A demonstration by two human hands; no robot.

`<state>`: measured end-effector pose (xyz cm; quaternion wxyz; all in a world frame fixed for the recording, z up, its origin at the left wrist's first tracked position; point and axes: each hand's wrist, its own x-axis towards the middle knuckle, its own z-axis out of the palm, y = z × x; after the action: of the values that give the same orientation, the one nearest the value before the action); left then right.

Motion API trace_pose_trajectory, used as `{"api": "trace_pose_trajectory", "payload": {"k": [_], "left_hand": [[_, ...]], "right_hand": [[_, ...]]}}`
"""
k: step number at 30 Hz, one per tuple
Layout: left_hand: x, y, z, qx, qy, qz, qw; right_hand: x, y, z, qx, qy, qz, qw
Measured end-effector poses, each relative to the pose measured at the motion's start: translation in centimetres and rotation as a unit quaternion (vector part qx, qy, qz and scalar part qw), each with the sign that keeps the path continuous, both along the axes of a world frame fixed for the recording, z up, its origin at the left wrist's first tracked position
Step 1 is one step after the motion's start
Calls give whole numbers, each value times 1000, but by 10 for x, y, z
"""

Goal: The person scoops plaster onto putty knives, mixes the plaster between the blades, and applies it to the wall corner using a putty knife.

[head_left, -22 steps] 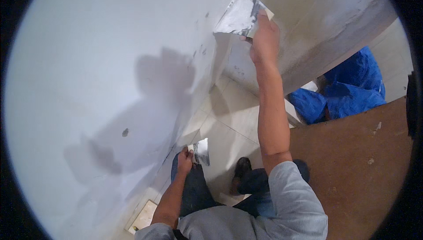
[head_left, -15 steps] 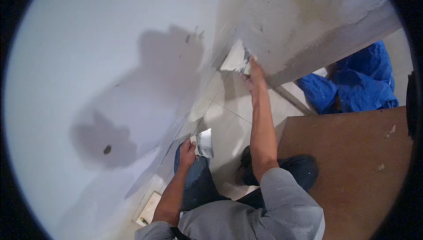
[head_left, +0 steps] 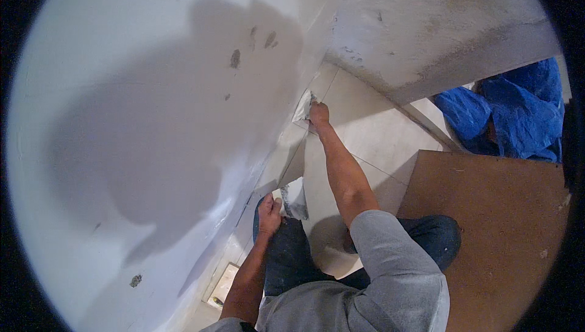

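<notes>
We see one person's two hands, each closed on a flat scraper, and for the directions we take the middle of the picture as the centre of the clock. The right hand [head_left: 319, 114] is stretched out, a little from the centre toward one o'clock. Its fingers are folded around the first scraper [head_left: 302, 106], whose blade carries white material and points to about ten o'clock. This blade is at the foot of the white wall [head_left: 109, 76], near the tiled floor [head_left: 362, 109]; we cannot tell if it touches the wall.

The left hand [head_left: 269, 214] is between six and seven o'clock, at the left knee. It is closed on the second scraper [head_left: 295, 198], whose wide grey and white blade points to about four o'clock.

The white wall fills the side from seven to twelve o'clock, and a large shadow lies on it; at eleven o'clock we notice some dark marks [head_left: 235, 58]. At one o'clock stands a rougher, stained wall [head_left: 420, 15]. Between two and three o'clock we find a crumpled blue sheet [head_left: 524, 113], and at four o'clock a brown board [head_left: 487, 234]. At seven o'clock, beside the left forearm, is a small pale tray [head_left: 225, 282].
</notes>
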<state>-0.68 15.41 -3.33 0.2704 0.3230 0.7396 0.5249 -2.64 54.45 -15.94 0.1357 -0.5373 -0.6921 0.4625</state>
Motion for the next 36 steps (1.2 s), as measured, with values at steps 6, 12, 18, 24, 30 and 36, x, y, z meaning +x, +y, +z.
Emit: {"api": "trace_pose_trajectory", "payload": {"k": [6,12,18,24,30,36], "left_hand": [[8,16,37,-108,-89,20,990],[-1,2,43,-155,-202,85,963],[1,14,48,-160,-274,44,947],[-2,-9,-8,-88,-70,13,994],[-6,-4,30,-77,-19,24,997],[9,20,55,-118,-160,41,979]], "right_hand": [[-23,-11,47,84,-132,-15,988],[-18,-22,155,154,-4,-51,987],[27,12,21,-41,40,-136,989],[-17,10,-24,-143,78,-132,978],[-24,-2,-14,-31,76,34,996],[-2,55,50,-5,117,-45,992]]}}
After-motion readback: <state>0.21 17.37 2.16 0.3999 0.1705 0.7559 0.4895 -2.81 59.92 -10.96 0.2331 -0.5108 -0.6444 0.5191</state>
